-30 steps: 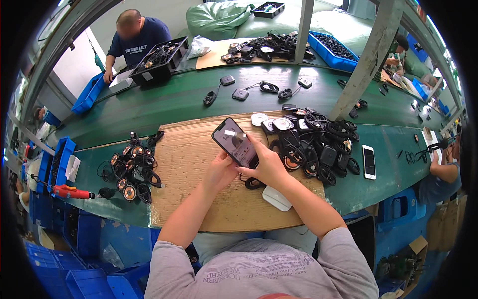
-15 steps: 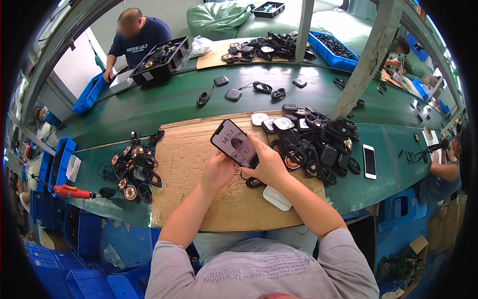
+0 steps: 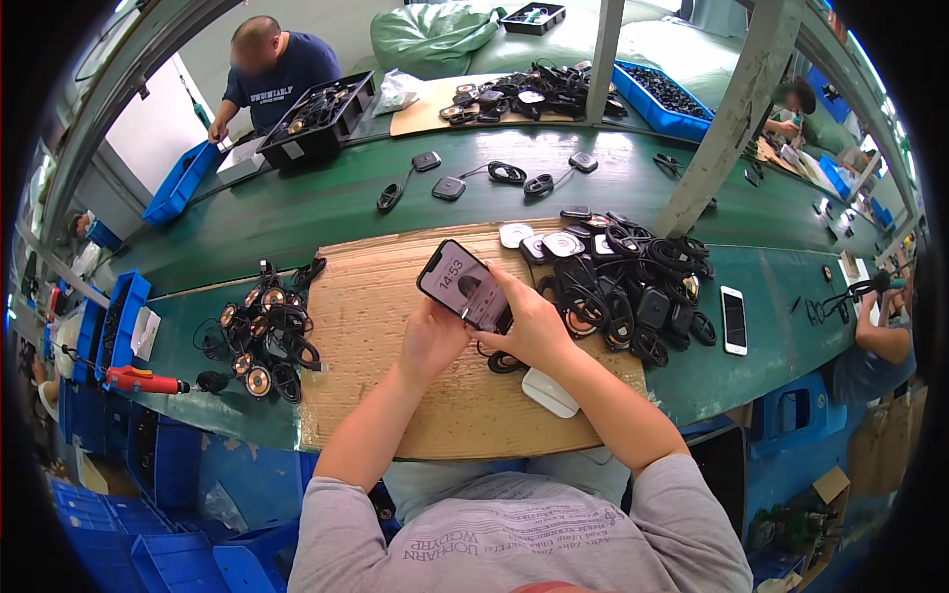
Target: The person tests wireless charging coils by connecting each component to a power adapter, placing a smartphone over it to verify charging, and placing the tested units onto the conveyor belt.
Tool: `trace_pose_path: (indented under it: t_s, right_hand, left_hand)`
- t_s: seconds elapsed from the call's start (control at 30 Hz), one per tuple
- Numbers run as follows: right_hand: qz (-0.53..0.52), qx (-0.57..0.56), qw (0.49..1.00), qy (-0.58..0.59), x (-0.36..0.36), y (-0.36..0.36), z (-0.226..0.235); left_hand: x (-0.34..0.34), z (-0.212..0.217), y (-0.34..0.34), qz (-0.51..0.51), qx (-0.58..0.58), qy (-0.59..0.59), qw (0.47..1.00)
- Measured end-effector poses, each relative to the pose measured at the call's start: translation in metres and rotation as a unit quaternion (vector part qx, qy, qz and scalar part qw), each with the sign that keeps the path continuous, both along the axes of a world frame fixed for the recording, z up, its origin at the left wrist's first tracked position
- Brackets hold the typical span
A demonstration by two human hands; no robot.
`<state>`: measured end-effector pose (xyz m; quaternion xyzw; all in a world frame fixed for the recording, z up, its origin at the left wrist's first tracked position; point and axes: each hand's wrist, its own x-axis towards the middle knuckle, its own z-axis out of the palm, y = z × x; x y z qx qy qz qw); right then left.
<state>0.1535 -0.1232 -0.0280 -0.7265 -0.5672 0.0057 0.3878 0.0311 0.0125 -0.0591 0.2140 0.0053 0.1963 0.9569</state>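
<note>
Phone (image 3: 465,287), dark with a lit screen, is tilted above the cardboard sheet (image 3: 395,296) on the bench (image 3: 297,212), held by left hand (image 3: 431,339) and right hand (image 3: 529,321), fingers (image 3: 506,287) wrapped around it. Bare cardboard lies left; cable pile (image 3: 633,287) crowds right.

Glossy glass-fronted phone (image 3: 463,286), rough matt corrugated cardboard sheet (image 3: 395,296), smooth green belt (image 3: 326,203), shiny black plastic cables (image 3: 643,287)
</note>
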Motion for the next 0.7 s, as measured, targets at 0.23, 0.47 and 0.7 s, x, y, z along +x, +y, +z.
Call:
trace_pose_path:
  t_s: [0.23,0.47,0.7]
  right_hand:
    - [-0.028,-0.058,0.998,0.013,-0.001,-0.002,0.005]
    - [-0.047,-0.165,0.98,-0.096,-0.003,0.004,0.013]
    - [-0.01,-0.234,0.966,-0.112,0.042,0.042,0.062]
  left_hand:
    - [0.0,0.018,-0.006,-0.034,-0.005,0.002,0.999]
    - [0.004,-0.007,-0.014,0.039,0.081,0.117,0.989]
    - [0.002,-0.018,0.009,0.126,0.055,0.164,0.977]
